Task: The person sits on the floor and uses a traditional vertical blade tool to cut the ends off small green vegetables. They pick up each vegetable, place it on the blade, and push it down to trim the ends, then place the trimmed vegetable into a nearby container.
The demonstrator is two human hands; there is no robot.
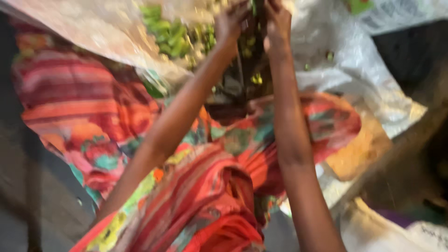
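Bright striped cloth (186,186) drapes the near lap as both arms stretch to the far edge of the scene, where the left hand (229,23) and right hand (278,25) meet over a dark stalk (247,70) with small yellow-green buds. Blur hides whether the fingers pinch it or merely touch. The stalk looks light, limp and easily bruised, best held by its stem. Green pods (168,32) lie far left on a white sack (354,70).

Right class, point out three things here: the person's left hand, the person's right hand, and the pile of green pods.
left hand (231,21), head view, on the back of the hand.
right hand (278,28), head view, on the back of the hand near the wrist.
green pods (168,32), head view, on the middle of the blurred pile.
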